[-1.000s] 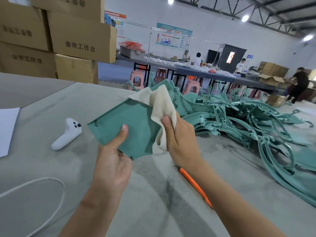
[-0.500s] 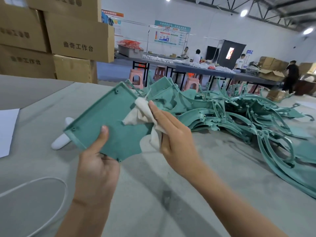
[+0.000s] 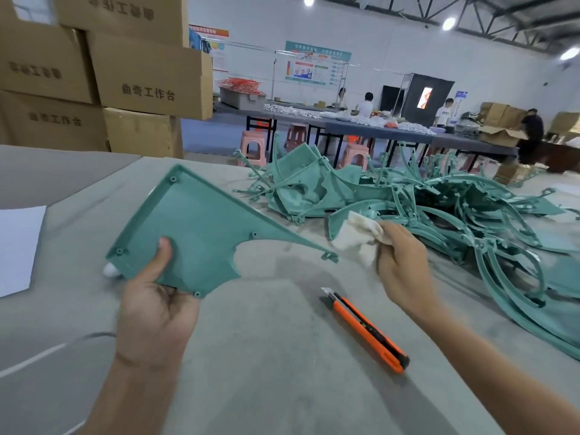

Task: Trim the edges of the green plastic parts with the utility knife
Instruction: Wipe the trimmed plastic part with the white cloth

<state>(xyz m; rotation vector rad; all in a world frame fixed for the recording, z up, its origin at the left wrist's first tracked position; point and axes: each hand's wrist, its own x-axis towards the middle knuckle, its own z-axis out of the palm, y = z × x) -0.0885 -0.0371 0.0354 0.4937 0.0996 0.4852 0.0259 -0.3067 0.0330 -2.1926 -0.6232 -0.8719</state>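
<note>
My left hand (image 3: 157, 306) grips a flat green plastic part (image 3: 197, 227) at its near edge, thumb on top, holding it above the grey table (image 3: 266, 356). The part is roughly triangular with a raised rim and a thin point reaching right. My right hand (image 3: 405, 265) holds a crumpled white cloth (image 3: 357, 235), just right of the part's point and apart from it. An orange utility knife (image 3: 367, 331) lies on the table between my forearms, its blade end pointing away. A pile of green plastic parts (image 3: 423, 211) covers the table's right side.
A white controller (image 3: 110, 270) peeks out under the held part. White paper (image 3: 17, 246) lies at the left edge and a white cable (image 3: 47, 353) curves near my left arm. Cardboard boxes (image 3: 147, 86) stack at the back left. People work at distant tables.
My right hand has drawn the cloth off the part and moved right. The left hand has turned the part flatter, showing its pointed end. The knife has come back into view.
</note>
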